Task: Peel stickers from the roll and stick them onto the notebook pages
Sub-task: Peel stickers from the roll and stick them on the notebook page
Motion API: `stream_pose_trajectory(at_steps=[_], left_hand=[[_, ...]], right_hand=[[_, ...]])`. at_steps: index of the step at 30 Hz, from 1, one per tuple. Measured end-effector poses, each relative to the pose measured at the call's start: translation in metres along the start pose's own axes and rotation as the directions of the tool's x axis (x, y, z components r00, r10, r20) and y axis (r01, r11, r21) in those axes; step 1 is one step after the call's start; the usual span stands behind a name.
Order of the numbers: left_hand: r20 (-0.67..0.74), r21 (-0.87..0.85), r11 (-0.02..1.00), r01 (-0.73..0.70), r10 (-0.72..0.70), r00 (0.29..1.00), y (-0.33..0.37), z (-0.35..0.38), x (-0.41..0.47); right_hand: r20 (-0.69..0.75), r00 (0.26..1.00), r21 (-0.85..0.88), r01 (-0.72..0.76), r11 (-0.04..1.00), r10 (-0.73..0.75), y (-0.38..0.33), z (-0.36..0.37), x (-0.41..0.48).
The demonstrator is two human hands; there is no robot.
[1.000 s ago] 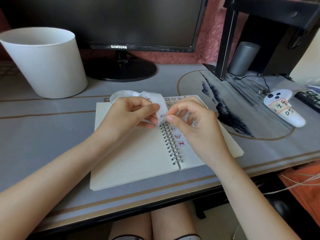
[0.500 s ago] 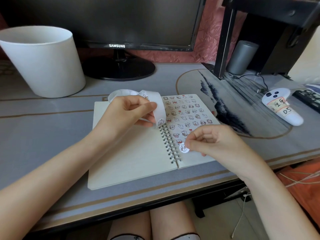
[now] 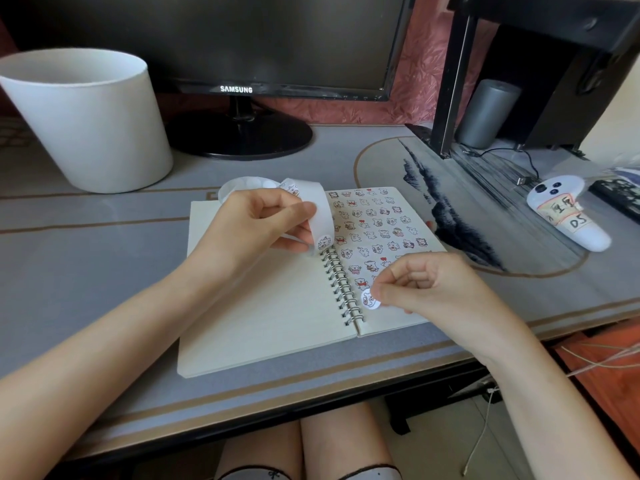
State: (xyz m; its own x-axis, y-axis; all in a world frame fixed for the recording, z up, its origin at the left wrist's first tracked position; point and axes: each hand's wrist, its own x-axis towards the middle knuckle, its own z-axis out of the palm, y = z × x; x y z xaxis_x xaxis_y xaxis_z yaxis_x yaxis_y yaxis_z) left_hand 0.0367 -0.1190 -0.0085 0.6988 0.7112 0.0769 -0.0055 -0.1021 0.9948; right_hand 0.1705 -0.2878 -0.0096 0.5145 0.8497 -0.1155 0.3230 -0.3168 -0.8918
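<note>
Forearms [image 3: 104, 341]: both bare, no sleeves in view.
Knees [image 3: 263, 445]: bare.
Legwear [image 3: 370, 472]: pale tops with dark trim; a small dark bow on the left one.

The left forearm [image 3: 121, 341] and right forearm [image 3: 540, 393], both bare, reach in over the near edge of the table [image 3: 104, 271]. The left grip [image 3: 254, 225] sits farther in, fingers curled, thumb pinching a strip of stickers [image 3: 318, 209]. The right grip [image 3: 426, 289] is closer to the near edge, knuckles up, thumb and forefinger pinching a round sticker [image 3: 370, 299]. The two grips are apart.
</note>
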Motion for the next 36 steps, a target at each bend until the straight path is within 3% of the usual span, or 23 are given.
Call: stream_pose_trajectory(at_steps=[36], left_hand=[[-0.008,0.005,1.000,-0.010,0.010,1.000,0.003,0.002,-0.002]], right_hand=[[-0.102,0.993,-0.077,0.052,0.996,-0.059,0.011,0.009,0.003]])
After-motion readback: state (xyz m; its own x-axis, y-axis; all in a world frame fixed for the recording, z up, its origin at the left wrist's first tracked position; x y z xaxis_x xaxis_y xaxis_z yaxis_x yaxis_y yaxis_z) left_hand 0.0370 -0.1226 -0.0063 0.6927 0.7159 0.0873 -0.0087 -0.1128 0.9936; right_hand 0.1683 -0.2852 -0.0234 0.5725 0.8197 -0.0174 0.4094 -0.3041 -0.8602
